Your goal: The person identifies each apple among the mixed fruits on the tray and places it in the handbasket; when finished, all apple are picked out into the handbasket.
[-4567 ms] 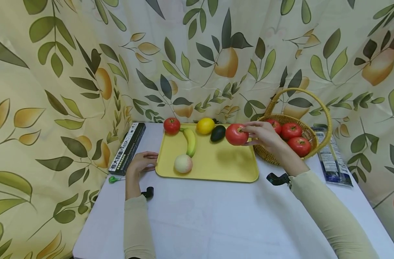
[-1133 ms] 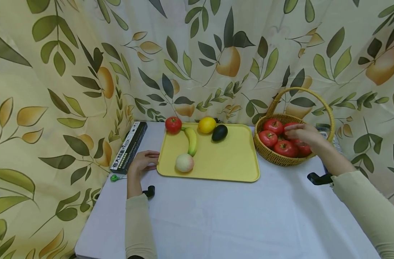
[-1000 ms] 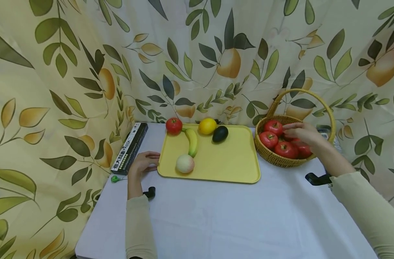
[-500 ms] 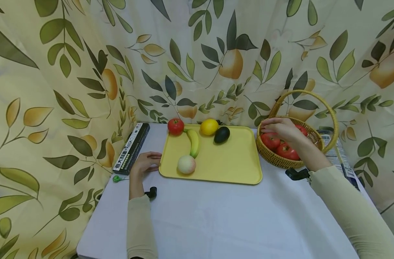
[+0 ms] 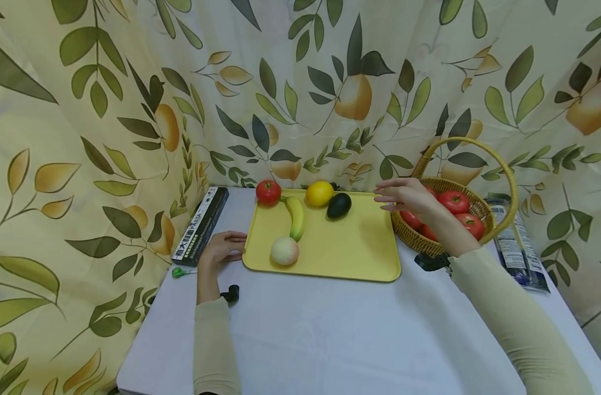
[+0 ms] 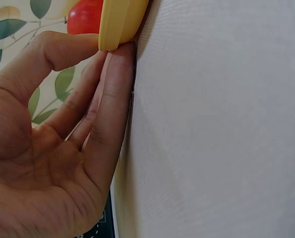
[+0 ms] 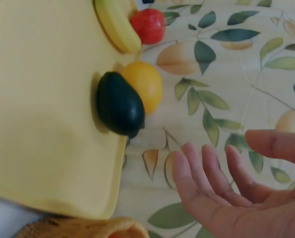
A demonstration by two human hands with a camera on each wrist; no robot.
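Note:
My left hand (image 5: 219,248) is at the left edge of the yellow tray (image 5: 337,258); the left wrist view shows thumb and fingers pinching the rim. My right hand (image 5: 410,196) hovers between the tray's right end and the wicker basket (image 5: 415,241). Its fingers are spread and loosely bent, with nothing in them. On the tray lie a pale peach (image 5: 284,251), a banana (image 5: 296,218), a lemon (image 5: 319,193), a dark avocado (image 5: 338,206) and a red round fruit (image 5: 268,193). Several red round fruits (image 5: 453,202) fill the basket, partly hidden by my right hand and forearm.
A black pasta box (image 5: 200,226) and a small green-ended item (image 5: 178,272) lie left of the tray. A dark blue and silver packet (image 5: 520,247) lies right of the basket, whose tall handle (image 5: 512,181) arches up. A leaf-patterned curtain (image 5: 300,109) borders the table.
Earlier my right hand held a red fruit over the tray. It then reached into the basket, and has since moved left out of it, without the fruit. My left hand stayed put.

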